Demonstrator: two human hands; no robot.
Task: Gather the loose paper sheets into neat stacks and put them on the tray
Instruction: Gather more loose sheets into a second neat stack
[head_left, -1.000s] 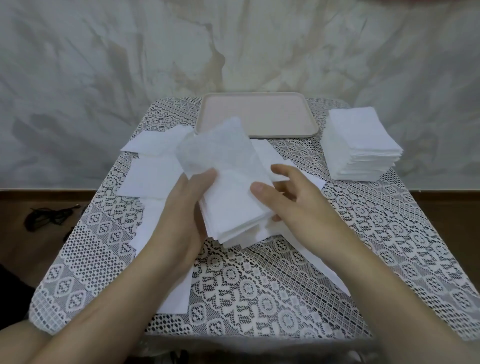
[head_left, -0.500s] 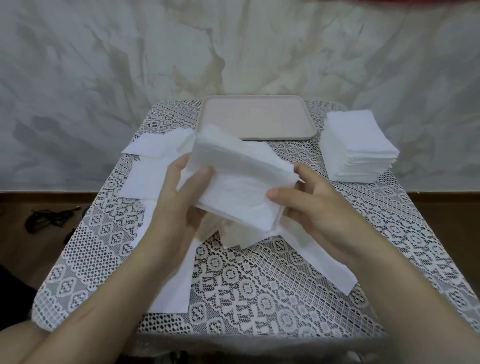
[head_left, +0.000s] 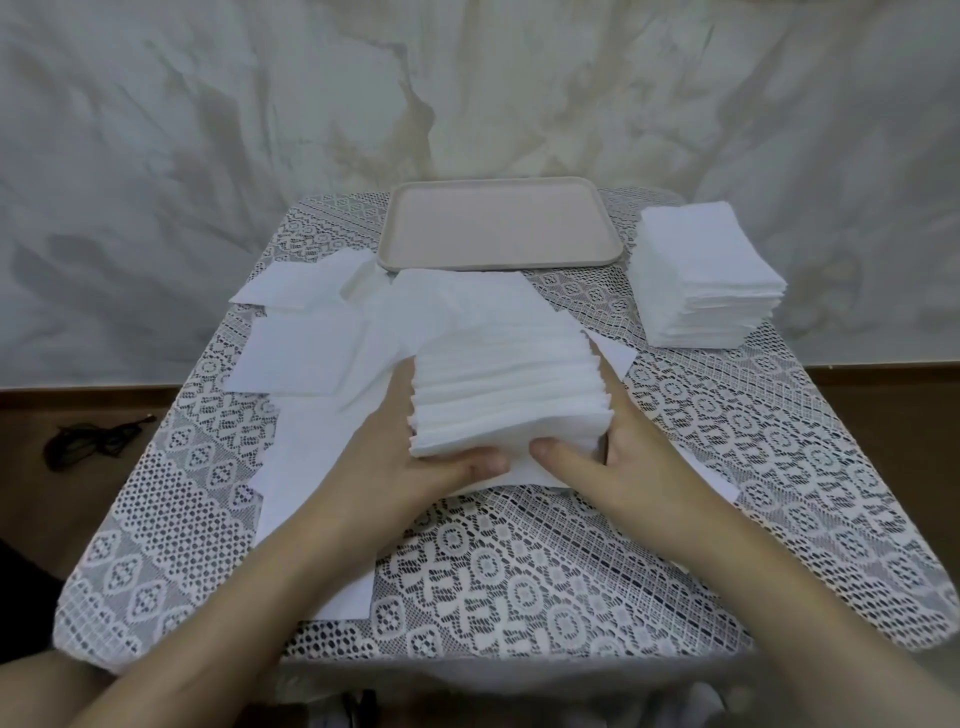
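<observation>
A thick bundle of white paper sheets (head_left: 506, 384) stands on the table's middle, its near edges facing me. My left hand (head_left: 410, 452) grips its left side, thumb along the near edge. My right hand (head_left: 613, 452) grips its right side, thumb on the near edge too. Several loose white sheets (head_left: 301, 348) lie spread on the lace cloth to the left and under the bundle. A beige tray (head_left: 498, 228) sits at the far middle of the table with nothing on it.
A tall neat stack of white sheets (head_left: 706, 275) stands at the far right of the table, beside the tray. The lace tablecloth (head_left: 519, 582) covers a small table against a marbled wall. A dark cord (head_left: 93, 436) lies on the floor, left.
The bundle, held up and tilted in the air before, now rests down on the table. Both hands have moved to its sides and squeeze it square.
</observation>
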